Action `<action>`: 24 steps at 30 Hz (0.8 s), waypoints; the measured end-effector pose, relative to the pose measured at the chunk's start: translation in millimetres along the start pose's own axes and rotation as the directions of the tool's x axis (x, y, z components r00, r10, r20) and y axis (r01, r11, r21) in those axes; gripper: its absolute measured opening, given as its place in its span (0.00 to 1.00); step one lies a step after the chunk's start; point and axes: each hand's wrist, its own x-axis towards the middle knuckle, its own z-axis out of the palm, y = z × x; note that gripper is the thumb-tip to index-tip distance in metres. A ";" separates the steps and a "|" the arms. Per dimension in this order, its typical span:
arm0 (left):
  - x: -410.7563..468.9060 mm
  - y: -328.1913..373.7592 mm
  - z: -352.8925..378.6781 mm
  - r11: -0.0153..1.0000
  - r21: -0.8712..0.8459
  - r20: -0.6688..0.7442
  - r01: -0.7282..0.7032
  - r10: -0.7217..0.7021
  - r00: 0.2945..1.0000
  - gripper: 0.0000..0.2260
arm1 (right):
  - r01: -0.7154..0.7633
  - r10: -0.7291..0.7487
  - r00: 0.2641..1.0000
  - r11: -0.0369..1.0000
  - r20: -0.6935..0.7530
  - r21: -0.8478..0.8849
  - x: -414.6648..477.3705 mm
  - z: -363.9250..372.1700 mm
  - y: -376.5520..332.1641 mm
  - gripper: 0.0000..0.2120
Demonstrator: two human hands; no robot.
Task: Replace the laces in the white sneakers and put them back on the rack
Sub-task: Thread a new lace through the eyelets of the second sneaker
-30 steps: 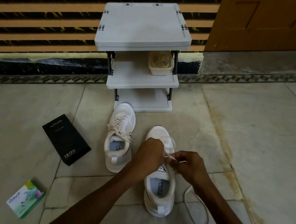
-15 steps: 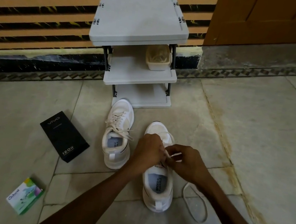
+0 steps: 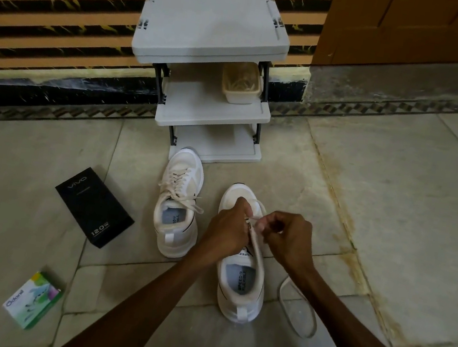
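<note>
Hands close together over the near sneaker (image 3: pixel 242 287), at its eyelets: left hand (image 3: pixel 226 228) grips its upper, right hand (image 3: pixel 290 239) pinches the lace (image 3: pixel 302 335), whose slack loops on the floor (image 3: pixel 404 225) rightward. It lies toe-away, directly ahead, pointing toward the rack (image 3: pixel 212 25).

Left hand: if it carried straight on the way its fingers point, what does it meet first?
Probably the toe of the sneaker it is lacing: the left hand, gripping the lace, points forward and down just above it. Depth is unclear.
</note>
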 end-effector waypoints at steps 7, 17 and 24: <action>7.7 -7.6 0.8 1.000 -0.005 0.049 -0.016 0.016 0.999 0.15 | 0.066 0.140 0.961 0.722 -0.238 0.689 32.2 -64.6 -76.9 0.09; 5.3 -10.7 -1.9 0.999 -0.001 0.056 -0.053 0.053 0.997 0.16 | 0.076 0.264 0.841 0.806 0.472 -0.587 13.4 -13.9 -23.3 0.14; 9.1 -11.0 0.2 0.991 0.098 0.055 -0.092 0.087 0.995 0.15 | -0.270 0.079 0.897 0.876 0.435 0.399 22.0 -60.3 -88.3 0.13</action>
